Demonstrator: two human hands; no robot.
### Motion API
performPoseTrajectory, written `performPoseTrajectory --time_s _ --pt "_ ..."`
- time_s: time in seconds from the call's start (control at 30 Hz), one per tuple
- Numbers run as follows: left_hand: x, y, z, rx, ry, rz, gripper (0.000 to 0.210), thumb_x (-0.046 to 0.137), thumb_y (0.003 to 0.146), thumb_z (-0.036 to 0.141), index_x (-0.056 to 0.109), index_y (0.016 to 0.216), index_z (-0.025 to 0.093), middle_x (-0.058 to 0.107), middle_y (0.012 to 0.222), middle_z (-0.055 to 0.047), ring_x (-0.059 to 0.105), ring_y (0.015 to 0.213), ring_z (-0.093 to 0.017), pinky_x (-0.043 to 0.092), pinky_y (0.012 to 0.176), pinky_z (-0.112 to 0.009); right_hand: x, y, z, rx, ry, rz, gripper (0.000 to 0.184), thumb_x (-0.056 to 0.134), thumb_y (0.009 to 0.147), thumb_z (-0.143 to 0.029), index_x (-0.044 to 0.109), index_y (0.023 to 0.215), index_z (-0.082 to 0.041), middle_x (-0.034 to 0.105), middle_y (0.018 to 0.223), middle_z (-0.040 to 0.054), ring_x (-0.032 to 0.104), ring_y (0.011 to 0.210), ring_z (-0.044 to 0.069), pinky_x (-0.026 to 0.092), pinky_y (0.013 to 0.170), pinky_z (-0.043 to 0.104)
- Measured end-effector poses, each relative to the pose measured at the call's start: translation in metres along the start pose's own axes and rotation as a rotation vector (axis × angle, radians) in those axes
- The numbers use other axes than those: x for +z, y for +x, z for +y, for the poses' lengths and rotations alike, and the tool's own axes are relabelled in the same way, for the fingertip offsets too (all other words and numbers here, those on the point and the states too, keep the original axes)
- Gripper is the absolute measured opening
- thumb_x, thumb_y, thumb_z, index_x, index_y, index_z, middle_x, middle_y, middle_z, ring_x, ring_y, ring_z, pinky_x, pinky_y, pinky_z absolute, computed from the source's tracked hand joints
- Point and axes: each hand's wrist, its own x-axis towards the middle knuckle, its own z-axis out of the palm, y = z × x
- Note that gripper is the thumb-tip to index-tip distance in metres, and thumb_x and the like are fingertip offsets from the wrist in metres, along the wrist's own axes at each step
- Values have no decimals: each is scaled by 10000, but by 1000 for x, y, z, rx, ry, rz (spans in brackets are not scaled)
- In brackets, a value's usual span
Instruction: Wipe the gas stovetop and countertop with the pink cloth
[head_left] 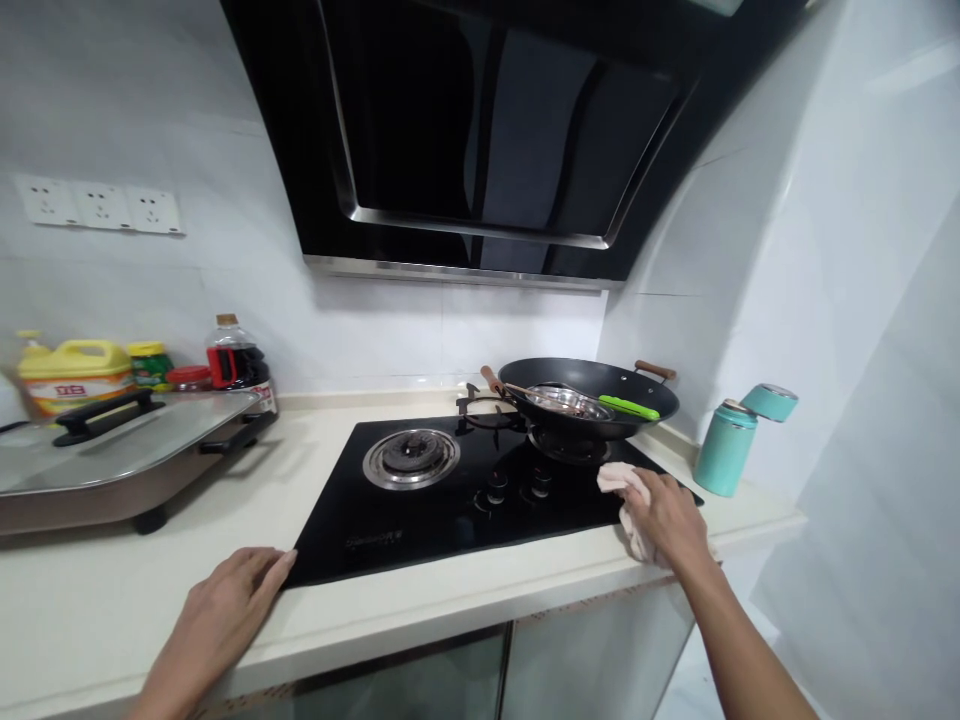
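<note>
My right hand (671,515) is closed around a pale pink cloth (628,482), pressed against the front right part of the black glass gas stove (442,530). Part of the cloth hangs over the stove's front edge onto the counter. My left hand (236,600) lies flat on the counter, its fingertips touching the stove's front left corner. A black wok (510,372) rests over the right burner, with a metal dish (551,400) and a bright green-handled utensil (630,407) in it. The left burner (411,458) is bare, its pan support lifted off.
A pot support (487,412) lies behind the stove beside the wok. A turquoise flask (726,450) with its lid tipped open stands at right. An electric pan with glass lid (150,440) and several bottles are at left. A black range hood (480,150) hangs above.
</note>
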Motion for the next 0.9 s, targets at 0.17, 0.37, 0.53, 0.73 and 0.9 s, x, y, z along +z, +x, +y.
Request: performPoseTrajectory --time_s 0.17,0.37,0.53,0.73,0.9 --pt "0 2 -4 -29 17 1 459 434 915 579 765 959 263 788 1094 -61 719 1073 -292 545 959 -402 21 45 -45 7 -25 -196 476 447 1013 -567 591 1432 -392 613 1311 123 582 1177 390 434 952 549" --pt "4 6 -13 -76 6 36 430 433 868 639 745 890 343 798 1047 8 730 1033 -285 566 958 -424 34 58 -53 -79 -41 -328 490 525 973 -559 583 1430 -394 621 1316 107 583 1208 348 404 1009 502" --pt "3 8 -11 -82 -28 67 419 445 803 696 721 823 383 801 992 44 737 993 -294 569 961 -455 29 61 0 11 -68 -323 497 459 1000 -477 514 1487 -392 647 1271 108 608 1184 319 419 992 458" --pt "1 7 -5 -85 -44 76 411 431 803 712 705 807 406 799 966 76 733 991 -290 566 959 -461 23 59 62 207 -104 -303 502 426 1000 -422 541 1471 -290 636 1277 163 612 1189 336 446 976 456" --pt "6 6 -9 -38 -4 36 394 428 856 678 705 854 398 789 999 71 719 1017 -283 566 951 -444 12 41 88 340 -110 -287 528 367 1006 -473 525 1481 -304 610 1317 166 611 1189 365 460 964 517"
